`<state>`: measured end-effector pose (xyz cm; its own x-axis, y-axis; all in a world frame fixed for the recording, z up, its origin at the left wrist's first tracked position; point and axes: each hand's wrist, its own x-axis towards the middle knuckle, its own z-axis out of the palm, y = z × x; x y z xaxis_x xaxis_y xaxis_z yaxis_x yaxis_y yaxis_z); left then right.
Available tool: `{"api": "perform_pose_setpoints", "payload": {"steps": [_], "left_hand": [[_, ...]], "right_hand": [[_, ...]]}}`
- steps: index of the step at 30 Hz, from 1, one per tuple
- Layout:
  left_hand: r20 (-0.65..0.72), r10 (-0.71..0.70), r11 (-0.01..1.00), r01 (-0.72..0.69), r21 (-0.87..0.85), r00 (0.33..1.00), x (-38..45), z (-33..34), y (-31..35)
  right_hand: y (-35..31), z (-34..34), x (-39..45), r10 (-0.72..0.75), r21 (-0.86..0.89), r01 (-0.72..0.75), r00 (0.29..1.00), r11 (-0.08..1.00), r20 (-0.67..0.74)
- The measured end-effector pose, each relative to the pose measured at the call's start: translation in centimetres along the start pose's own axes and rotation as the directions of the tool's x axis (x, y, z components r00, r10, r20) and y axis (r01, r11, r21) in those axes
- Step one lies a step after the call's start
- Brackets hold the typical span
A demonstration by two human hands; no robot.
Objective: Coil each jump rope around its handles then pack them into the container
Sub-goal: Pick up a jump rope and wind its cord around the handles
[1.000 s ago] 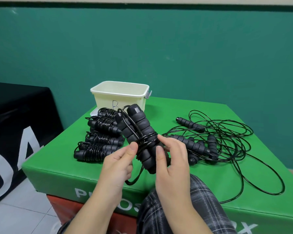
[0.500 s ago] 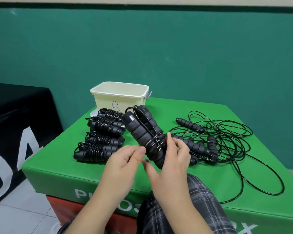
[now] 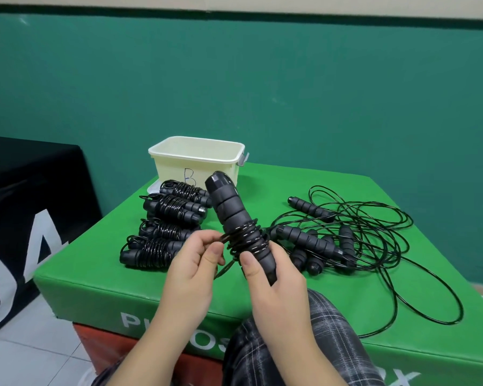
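On the desk (image 3: 101,285), at the far left corner: the container (image 3: 197,160). Just before the container: four coiled jump ropes (image 3: 162,227) in a row. Right of the container, well apart: loose jump ropes (image 3: 346,235), tangled. Before the container, above the desk's near edge: held handles (image 3: 234,221), between left hand (image 3: 191,271) and right hand (image 3: 273,282).

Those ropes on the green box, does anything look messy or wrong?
Yes. The loose ropes right of the hands lie in a tangle, and one loop hangs over the green box's front edge. The coiled bundles by the container look tidy.
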<state>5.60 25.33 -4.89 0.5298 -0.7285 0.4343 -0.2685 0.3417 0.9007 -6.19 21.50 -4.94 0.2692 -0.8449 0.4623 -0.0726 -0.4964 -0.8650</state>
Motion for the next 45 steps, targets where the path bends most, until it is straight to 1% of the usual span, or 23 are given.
{"api": "perform_pose_setpoints", "payload": {"steps": [3,5,6,9,11,13,15,17,19,20,24,29,32,34,37,39,41,45], "left_hand": [[-0.054,-0.021,0.999,0.024,0.043,0.998,0.1,0.2,-0.6],[-0.045,-0.079,0.996,0.080,0.023,0.996,0.2,0.5,-1.0],[-0.016,-0.123,0.992,0.123,-0.008,0.992,0.2,0.6,-0.8],[0.120,-0.222,0.968,0.234,-0.092,0.968,0.4,0.9,0.0],[0.143,-0.225,0.970,0.235,-0.064,0.964,0.3,0.7,0.3],[0.059,-0.191,0.981,0.189,0.034,0.980,0.0,0.7,0.4],[-0.040,-0.146,0.980,0.150,0.127,0.988,-0.4,0.8,0.2],[-0.104,-0.133,0.978,0.148,0.148,0.986,-0.7,0.9,0.1],[-0.128,-0.144,0.976,0.163,0.145,0.981,-0.8,1.1,0.2],[-0.142,-0.155,0.974,0.175,0.141,0.978,-0.8,1.1,0.2],[-0.192,-0.196,0.971,0.218,0.102,0.962,-1.3,1.3,0.5],[-0.195,-0.195,0.969,0.220,0.113,0.961,-1.6,1.3,1.4],[-0.168,-0.147,0.980,0.167,0.106,0.975,-1.8,1.3,2.0],[-0.143,-0.080,0.983,0.102,0.153,0.986,-1.8,1.3,2.2],[-0.108,-0.001,0.978,0.024,0.208,0.994,-1.6,1.0,1.8],[-0.103,0.058,0.971,-0.032,0.237,0.993,-1.4,0.4,1.3],[-0.103,0.115,0.966,-0.087,0.245,0.988,-1.1,-0.2,0.9],[-0.054,0.163,0.957,-0.144,0.253,0.985,-1.0,-0.9,0.6]], "right_hand": [[0.0,0.1,-0.1,-0.004,-0.015,0.004,1.000,1.000,0.004],[0.0,0.2,0.0,0.019,-0.011,-0.019,1.000,1.000,-0.023],[0.0,0.1,0.0,0.033,0.019,-0.033,0.999,0.999,-0.043],[-0.3,0.0,-0.1,0.088,0.183,-0.071,0.992,0.980,-0.085],[-0.4,-0.1,0.0,0.145,0.248,-0.119,0.986,0.962,-0.088],[-0.3,0.0,0.3,0.140,0.225,-0.108,0.981,0.968,-0.134],[0.1,0.0,0.7,0.051,0.148,-0.019,0.975,0.989,-0.215],[0.3,0.1,0.9,-0.042,0.040,0.053,0.971,0.998,-0.236],[0.5,0.1,0.9,-0.112,-0.046,0.105,0.971,0.993,-0.210],[0.5,0.0,0.9,-0.121,-0.052,0.114,0.975,0.992,-0.184],[0.6,0.2,0.8,-0.095,-0.067,0.091,0.994,0.994,-0.060],[0.6,0.4,0.7,-0.065,-0.209,0.078,0.995,0.975,0.070],[0.8,0.4,0.6,-0.045,-0.298,0.079,0.992,0.951,0.118],[1.0,0.2,0.6,-0.061,-0.337,0.095,0.992,0.937,0.112],[1.2,0.1,0.5,-0.087,-0.345,0.111,0.993,0.932,0.084],[1.1,0.0,0.4,-0.081,-0.305,0.103,0.993,0.947,0.082],[0.8,0.0,0.3,-0.044,-0.244,0.068,0.994,0.967,0.101],[0.3,-0.2,0.4,0.006,-0.151,0.007,0.996,0.988,0.086]]}}
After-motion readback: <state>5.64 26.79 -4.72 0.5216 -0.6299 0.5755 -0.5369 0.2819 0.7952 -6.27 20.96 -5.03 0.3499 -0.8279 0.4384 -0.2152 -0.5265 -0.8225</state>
